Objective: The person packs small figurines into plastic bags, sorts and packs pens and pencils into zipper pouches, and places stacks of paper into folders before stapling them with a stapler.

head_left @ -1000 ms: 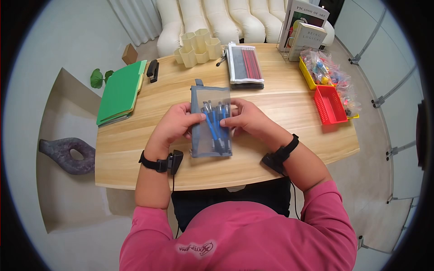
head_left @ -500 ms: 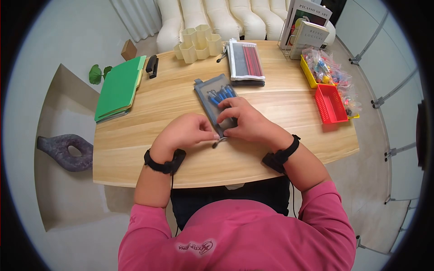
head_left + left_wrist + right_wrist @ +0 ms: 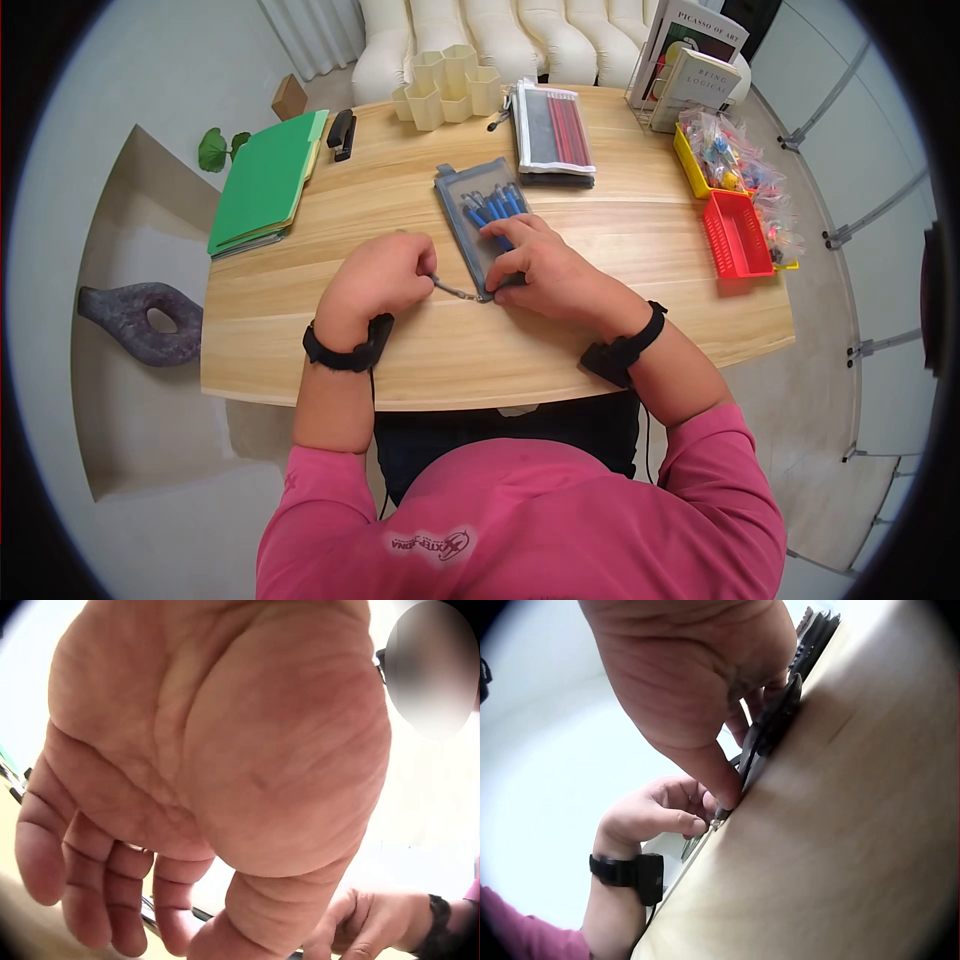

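One pink short-sleeved shirt [image 3: 530,520], with a small printed logo, fills the bottom of the frame. Beyond it, the curved edge of a pale wooden table [image 3: 630,250] shows long, streaky grain. The left hand [image 3: 382,275] pinches a thin dark cord [image 3: 455,291] between thumb and fingers, near the middle. Just to its right in the frame, the right hand [image 3: 550,270] holds the lower end of a grey mesh pouch [image 3: 473,245], its fingers bent and its thumb against the corner. That pouch lies tilted at mid-table, a flat, see-through rectangle with a darker border; blue pens [image 3: 488,207] show inside.

At right stand a red perforated basket [image 3: 738,245] and a yellow basket [image 3: 691,168] with clear plastic bags. Green folders [image 3: 265,180] lie at upper left, near a black stapler [image 3: 341,133]. Farther back are a cream hexagonal holder [image 3: 443,92], a white-edged pouch [image 3: 552,130] with red contents and upright books [image 3: 692,60]. Behind everything, a cream sofa [image 3: 492,40] has puffy, ribbed padding.
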The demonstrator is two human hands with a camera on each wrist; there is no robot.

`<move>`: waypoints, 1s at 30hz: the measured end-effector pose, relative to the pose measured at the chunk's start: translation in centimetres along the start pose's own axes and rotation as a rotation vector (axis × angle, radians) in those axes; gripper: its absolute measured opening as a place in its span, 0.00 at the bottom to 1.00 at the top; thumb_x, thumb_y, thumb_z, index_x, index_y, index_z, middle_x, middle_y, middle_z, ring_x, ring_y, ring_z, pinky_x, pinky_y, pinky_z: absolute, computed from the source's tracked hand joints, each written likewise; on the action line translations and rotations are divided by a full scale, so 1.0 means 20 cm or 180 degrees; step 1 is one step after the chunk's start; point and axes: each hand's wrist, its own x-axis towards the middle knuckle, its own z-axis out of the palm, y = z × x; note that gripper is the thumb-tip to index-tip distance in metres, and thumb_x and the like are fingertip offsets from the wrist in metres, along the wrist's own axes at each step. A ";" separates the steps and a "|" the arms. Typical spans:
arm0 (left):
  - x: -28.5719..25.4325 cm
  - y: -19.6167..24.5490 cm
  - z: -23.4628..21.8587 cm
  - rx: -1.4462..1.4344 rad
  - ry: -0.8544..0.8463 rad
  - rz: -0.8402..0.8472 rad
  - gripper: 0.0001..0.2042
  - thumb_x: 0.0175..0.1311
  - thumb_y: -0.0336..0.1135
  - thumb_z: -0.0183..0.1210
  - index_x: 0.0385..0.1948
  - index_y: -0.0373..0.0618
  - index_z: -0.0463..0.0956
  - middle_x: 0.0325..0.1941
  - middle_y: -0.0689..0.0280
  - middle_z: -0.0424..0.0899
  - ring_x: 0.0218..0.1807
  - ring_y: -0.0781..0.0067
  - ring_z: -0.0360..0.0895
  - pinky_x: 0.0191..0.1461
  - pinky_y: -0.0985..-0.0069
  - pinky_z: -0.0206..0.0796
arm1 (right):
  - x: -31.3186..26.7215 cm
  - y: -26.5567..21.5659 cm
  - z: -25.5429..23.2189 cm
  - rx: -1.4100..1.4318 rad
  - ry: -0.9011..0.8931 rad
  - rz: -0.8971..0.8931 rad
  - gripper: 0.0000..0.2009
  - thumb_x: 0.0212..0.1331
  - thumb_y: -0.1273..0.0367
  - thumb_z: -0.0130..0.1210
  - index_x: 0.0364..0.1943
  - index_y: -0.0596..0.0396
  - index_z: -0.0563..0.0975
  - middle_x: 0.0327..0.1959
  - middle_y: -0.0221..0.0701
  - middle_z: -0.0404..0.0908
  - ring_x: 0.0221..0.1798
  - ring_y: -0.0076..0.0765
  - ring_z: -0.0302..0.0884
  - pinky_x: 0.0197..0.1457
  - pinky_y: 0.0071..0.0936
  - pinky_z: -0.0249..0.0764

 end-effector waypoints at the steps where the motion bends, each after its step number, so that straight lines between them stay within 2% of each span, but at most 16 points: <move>1: 0.00 0.00 0.00 0.0019 0.0371 0.0114 0.12 0.56 0.39 0.72 0.36 0.42 0.84 0.34 0.58 0.88 0.36 0.57 0.83 0.43 0.65 0.75 | 0.00 0.00 0.00 0.0011 0.0016 -0.0015 0.15 0.50 0.73 0.78 0.43 0.44 0.92 0.73 0.42 0.73 0.77 0.57 0.64 0.75 0.44 0.72; 2: 0.00 0.02 -0.01 0.0016 0.0369 0.0114 0.12 0.56 0.39 0.72 0.36 0.42 0.84 0.34 0.58 0.88 0.36 0.57 0.83 0.43 0.65 0.75 | 0.00 0.00 0.00 0.0011 0.0015 -0.0011 0.15 0.50 0.73 0.78 0.43 0.44 0.92 0.73 0.42 0.73 0.77 0.57 0.64 0.75 0.44 0.72; 4: -0.02 0.12 -0.03 -0.0365 -0.0265 0.0394 0.16 0.52 0.40 0.75 0.41 0.45 0.86 0.38 0.57 0.88 0.44 0.52 0.85 0.48 0.61 0.77 | 0.00 0.00 0.00 -0.0021 0.0011 -0.0078 0.15 0.51 0.72 0.78 0.45 0.43 0.92 0.74 0.42 0.73 0.77 0.58 0.63 0.78 0.47 0.69; 7: 0.00 0.15 0.02 -0.0108 -0.0333 0.0503 0.18 0.50 0.45 0.78 0.39 0.47 0.87 0.36 0.59 0.87 0.43 0.54 0.85 0.47 0.61 0.76 | -0.01 0.00 -0.01 -0.0106 -0.0080 -0.0131 0.16 0.52 0.71 0.77 0.47 0.43 0.92 0.76 0.44 0.72 0.78 0.59 0.63 0.80 0.49 0.65; 13: 0.03 0.12 0.06 -0.0131 -0.0215 0.0876 0.16 0.52 0.48 0.76 0.32 0.48 0.86 0.34 0.60 0.86 0.42 0.54 0.85 0.47 0.60 0.76 | -0.01 0.00 -0.02 0.0017 -0.0112 -0.0182 0.15 0.53 0.71 0.77 0.47 0.45 0.92 0.77 0.45 0.72 0.79 0.59 0.62 0.81 0.49 0.64; 16: 0.01 0.14 0.07 0.0109 -0.0179 0.0819 0.15 0.52 0.47 0.76 0.30 0.46 0.85 0.30 0.61 0.84 0.39 0.56 0.84 0.44 0.62 0.74 | -0.01 0.00 -0.03 0.0059 -0.0165 -0.0133 0.15 0.53 0.70 0.77 0.47 0.46 0.92 0.78 0.44 0.72 0.80 0.59 0.61 0.81 0.48 0.64; 19: 0.01 0.17 0.06 0.0369 -0.0239 0.0633 0.12 0.55 0.45 0.72 0.29 0.47 0.85 0.29 0.60 0.83 0.37 0.54 0.83 0.42 0.60 0.73 | -0.02 0.01 -0.03 -0.0026 -0.0167 -0.0220 0.14 0.53 0.70 0.77 0.46 0.47 0.92 0.78 0.44 0.71 0.80 0.59 0.61 0.81 0.48 0.64; 23: 0.04 0.12 0.10 0.0169 -0.0036 0.0740 0.09 0.56 0.42 0.68 0.28 0.46 0.85 0.30 0.58 0.83 0.36 0.52 0.82 0.41 0.59 0.73 | -0.02 0.00 -0.03 -0.0143 -0.0232 -0.0219 0.14 0.53 0.69 0.77 0.46 0.47 0.92 0.79 0.44 0.70 0.81 0.59 0.60 0.81 0.47 0.64; 30: 0.04 0.13 0.05 0.0324 -0.0230 0.0683 0.07 0.57 0.39 0.64 0.29 0.47 0.87 0.32 0.56 0.86 0.38 0.50 0.84 0.43 0.58 0.76 | -0.02 0.00 -0.03 -0.0151 -0.0401 -0.0170 0.14 0.54 0.68 0.77 0.47 0.46 0.93 0.81 0.44 0.67 0.83 0.59 0.58 0.83 0.47 0.62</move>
